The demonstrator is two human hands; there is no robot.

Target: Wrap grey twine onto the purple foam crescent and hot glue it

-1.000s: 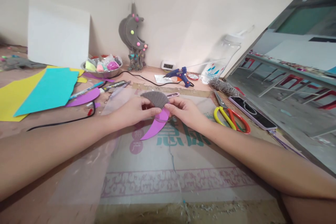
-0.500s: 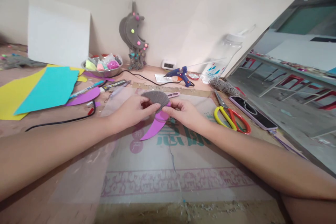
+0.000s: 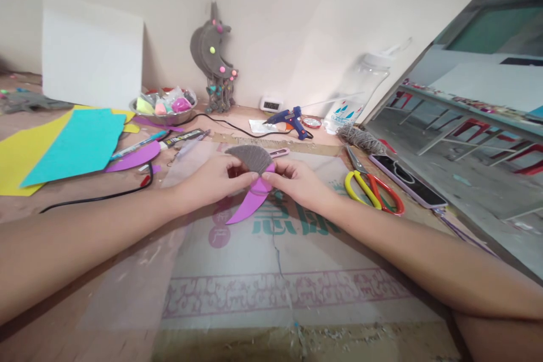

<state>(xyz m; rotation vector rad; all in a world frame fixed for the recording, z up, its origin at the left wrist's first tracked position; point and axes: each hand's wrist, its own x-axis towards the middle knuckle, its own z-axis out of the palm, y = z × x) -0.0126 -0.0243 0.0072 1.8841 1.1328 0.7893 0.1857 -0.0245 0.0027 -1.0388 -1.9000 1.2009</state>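
Between my hands is a purple crescent moon cutout (image 3: 250, 207); its upper part is covered in closely wound grey yarn (image 3: 250, 157), its lower part is bare purple down to the pointed tip. My left hand (image 3: 223, 178) pinches the moon from the left, thumb at the edge of the wrapped part. From the right, my right hand (image 3: 291, 178) grips it with thumb and fingers near the middle, where a strand of yarn crosses the purple. Some fingertips are hidden behind the moon. A printed plastic sheet (image 3: 271, 254) lies under the hands.
Scissors (image 3: 373, 189), a phone (image 3: 407, 181) and a grey yarn ball (image 3: 362, 140) lie to the right. Behind are a glue gun (image 3: 291, 119), a small clock (image 3: 270, 104), a bottle (image 3: 358, 90) and a finished moon ornament (image 3: 212, 56). Coloured sheets (image 3: 76, 147) and a bowl (image 3: 163, 119) are left.
My left thumb has slid down toward my right thumb, showing more of the grey wrapped part. The moon has turned slightly in my hands.
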